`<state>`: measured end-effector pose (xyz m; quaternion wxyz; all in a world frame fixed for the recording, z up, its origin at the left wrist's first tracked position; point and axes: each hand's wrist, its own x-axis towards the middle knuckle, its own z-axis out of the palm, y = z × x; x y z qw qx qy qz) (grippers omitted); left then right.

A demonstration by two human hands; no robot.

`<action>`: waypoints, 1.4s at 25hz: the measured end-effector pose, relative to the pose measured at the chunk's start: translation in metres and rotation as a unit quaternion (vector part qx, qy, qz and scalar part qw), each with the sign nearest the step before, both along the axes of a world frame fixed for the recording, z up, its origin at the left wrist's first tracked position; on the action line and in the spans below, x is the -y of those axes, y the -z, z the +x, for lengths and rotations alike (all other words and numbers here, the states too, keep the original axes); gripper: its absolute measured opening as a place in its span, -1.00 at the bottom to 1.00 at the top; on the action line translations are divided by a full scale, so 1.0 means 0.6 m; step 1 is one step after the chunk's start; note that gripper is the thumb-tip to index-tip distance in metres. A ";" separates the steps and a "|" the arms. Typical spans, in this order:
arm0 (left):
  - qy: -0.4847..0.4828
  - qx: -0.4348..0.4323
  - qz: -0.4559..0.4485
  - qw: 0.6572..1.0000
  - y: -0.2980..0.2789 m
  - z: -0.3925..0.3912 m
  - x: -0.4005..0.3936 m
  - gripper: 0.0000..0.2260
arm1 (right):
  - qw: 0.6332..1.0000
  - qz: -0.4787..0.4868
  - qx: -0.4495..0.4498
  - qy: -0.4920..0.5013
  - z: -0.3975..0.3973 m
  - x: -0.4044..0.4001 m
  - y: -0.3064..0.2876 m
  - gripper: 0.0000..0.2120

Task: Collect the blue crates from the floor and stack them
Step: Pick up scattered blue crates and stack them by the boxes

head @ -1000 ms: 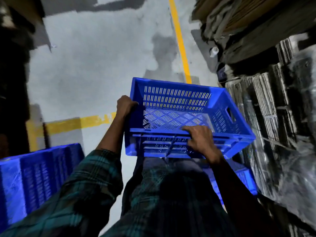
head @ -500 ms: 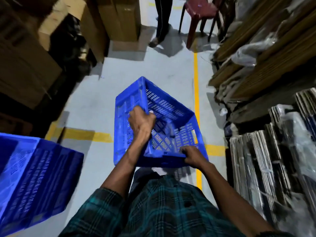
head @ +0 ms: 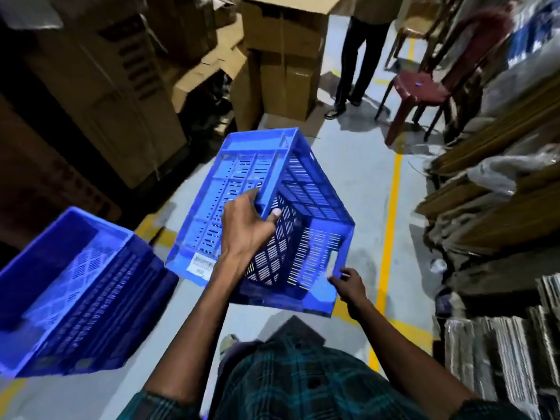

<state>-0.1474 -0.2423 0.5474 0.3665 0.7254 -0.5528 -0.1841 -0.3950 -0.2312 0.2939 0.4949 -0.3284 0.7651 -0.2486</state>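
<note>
I hold a blue slotted crate (head: pixel 303 189) in the air in front of me, tipped on its side with its opening facing right and toward me. My left hand (head: pixel 245 228) grips its upper rim, thumb inside. My right hand (head: pixel 348 284) holds the lower right corner by the handle cut-out. A white label sits on the crate's left wall. At the lower left stands a blue stack of crates (head: pixel 78 298), open side up, apart from the held one.
Cardboard boxes (head: pixel 281 56) pile up at the left and back. A person's legs (head: pixel 354 71) and a dark red plastic chair (head: pixel 424 89) stand ahead. Bundled cardboard sheets (head: pixel 500 207) line the right. Yellow floor lines (head: pixel 391 213) cross the grey floor.
The crate has tipped further, from level to on its side, and swung left. My left hand shifted from the side wall to the upper rim. The view rose, showing the person and chair.
</note>
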 end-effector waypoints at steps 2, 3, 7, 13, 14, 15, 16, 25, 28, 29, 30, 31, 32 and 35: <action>-0.031 -0.016 -0.017 0.999 -0.021 0.065 -0.016 -0.71 | 0.999 0.007 -0.021 0.044 0.054 0.014 -0.017 -0.33; -0.041 -0.026 -0.021 0.999 -0.027 0.095 -0.025 -0.70 | 0.998 0.004 -0.031 0.050 0.074 0.024 -0.020 -0.33; -0.050 -0.077 -0.032 0.995 -0.025 0.209 -0.068 -0.77 | 0.996 0.001 -0.076 0.053 0.168 0.066 -0.028 -0.12; -0.096 -0.103 0.001 0.990 0.000 0.346 -0.128 -0.77 | 0.983 0.107 -0.135 0.067 0.293 0.095 -0.021 -0.11; -0.108 -0.103 0.009 0.989 0.001 0.368 -0.138 -0.76 | 0.988 0.112 -0.084 0.057 0.315 0.094 -0.015 -0.16; -0.121 -0.102 0.015 0.987 0.000 0.391 -0.150 -0.77 | 0.991 0.123 -0.022 0.038 0.339 0.087 -0.019 -0.29; -0.135 -0.100 0.017 0.986 -0.003 0.417 -0.161 -0.78 | 0.990 0.138 0.025 0.019 0.361 0.082 -0.015 -0.44; -0.312 -0.089 -0.007 0.946 0.001 0.616 -0.229 -0.70 | 0.969 0.164 0.146 -0.115 0.548 0.149 -0.051 -0.78; -0.369 -0.096 -0.014 0.924 0.031 0.638 -0.239 -0.66 | 0.967 0.154 0.118 -0.164 0.587 0.217 -0.030 -0.75; -0.394 -0.104 -0.012 0.913 0.044 0.640 -0.242 -0.65 | 0.971 0.132 0.087 -0.180 0.597 0.247 -0.019 -0.76; -0.425 -0.116 -0.014 0.898 0.055 0.643 -0.247 -0.65 | 0.970 0.113 0.075 -0.201 0.614 0.276 -0.008 -0.79; -0.449 -0.129 -0.023 0.884 0.064 0.645 -0.250 -0.67 | 0.968 0.103 0.074 -0.216 0.636 0.300 -0.012 -0.82; -0.469 -0.146 -0.032 0.871 0.071 0.649 -0.253 -0.69 | 0.967 0.094 0.081 -0.224 0.663 0.314 -0.036 -0.83; -0.512 -0.189 -0.060 0.835 0.090 0.652 -0.272 -0.85 | 0.973 0.029 0.091 -0.211 0.742 0.325 -0.094 -0.80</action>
